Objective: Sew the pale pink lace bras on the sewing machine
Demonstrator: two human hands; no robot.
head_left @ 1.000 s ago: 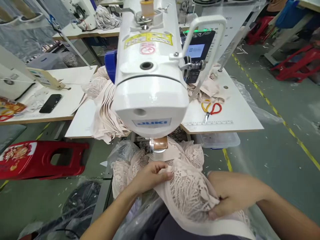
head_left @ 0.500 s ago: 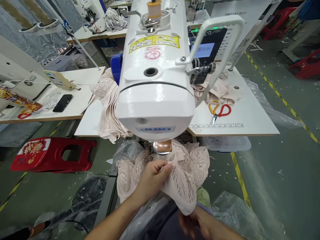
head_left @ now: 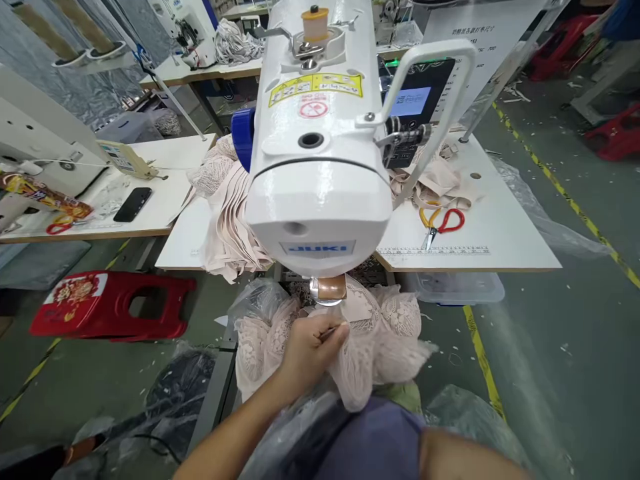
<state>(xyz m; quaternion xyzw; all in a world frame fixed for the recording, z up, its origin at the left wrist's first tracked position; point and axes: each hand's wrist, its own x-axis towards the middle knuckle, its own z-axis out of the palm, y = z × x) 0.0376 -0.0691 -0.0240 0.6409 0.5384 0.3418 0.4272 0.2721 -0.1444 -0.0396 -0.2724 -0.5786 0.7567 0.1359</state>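
My left hand (head_left: 313, 343) is closed, thumb against fingers, pinching the edge of a pale pink lace bra (head_left: 357, 367). The lace gathers in soft folds on both sides of the hand, and its far part lies under the head of a white sewing machine (head_left: 320, 193). Just beyond my fingertips is the machine's round metal and copper-coloured part (head_left: 329, 290). My right hand does not show. Bare skin appears at the lower right beside purple cloth (head_left: 373, 440).
Scissors (head_left: 431, 237) with red and yellow handles lie on the right tabletop (head_left: 510, 233). Stacked pink fabric pieces (head_left: 233, 227) hang over the left table edge. A phone (head_left: 133, 205) rests farther left. A red stool (head_left: 115, 303) is on the floor.
My right hand has left the lower edge of the bra and gone out of view. The loose lace now spreads to the right. My left hand keeps its pinch; the view has shifted slightly.
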